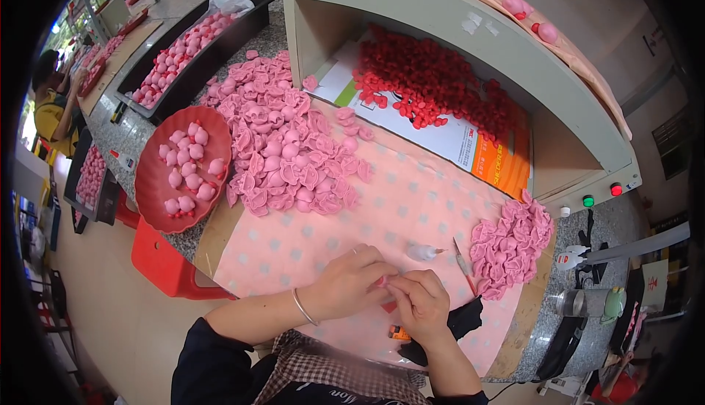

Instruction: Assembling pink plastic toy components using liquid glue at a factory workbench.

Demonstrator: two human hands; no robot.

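My left hand (pixel 351 282) and my right hand (pixel 421 304) meet over a pink dotted mat (pixel 382 207), fingertips pinched together on a small pink and red piece (pixel 382 281) that is mostly hidden between them. A silver bangle circles my left wrist. Just beyond my hands lie a small white glue bottle (pixel 421 252) and a thin pink-handled tool (pixel 463 265). A big heap of pink flat pieces (pixel 283 148) lies at the upper left of the mat, a smaller heap (pixel 512 247) at the right.
A red round tray (pixel 150 185) holds finished pink figures. Red small pieces (pixel 433 85) fill a grey open cabinet (pixel 470 38). A black tray (pixel 213 52) of pink figures sits far left. A red stool (pixel 165 262) stands below. Another person (pixel 51 107) works at far left.
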